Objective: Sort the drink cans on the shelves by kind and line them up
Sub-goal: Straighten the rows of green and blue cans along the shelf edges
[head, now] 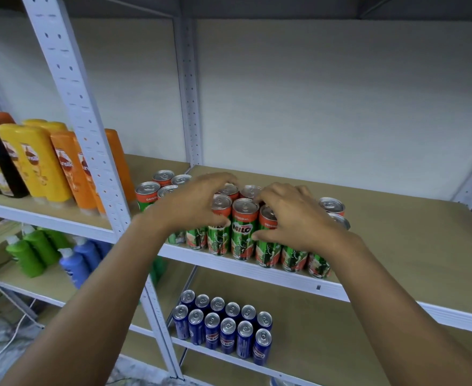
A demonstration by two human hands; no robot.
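Several green and red Milo cans (244, 229) stand in rows at the front edge of the middle shelf (396, 246). My left hand (190, 204) curls over the cans on the left of the group, fingers round one can's top. My right hand (293, 218) grips a can to the right of the centre can, thumb against its front. On the shelf below, several blue cans (223, 327) stand in two neat rows.
Yellow and orange shampoo bottles (42, 162) fill the neighbouring shelf at left, with green and blue bottles (48, 254) beneath. A white perforated upright (90, 129) divides the two units. The right part of the middle shelf is bare board.
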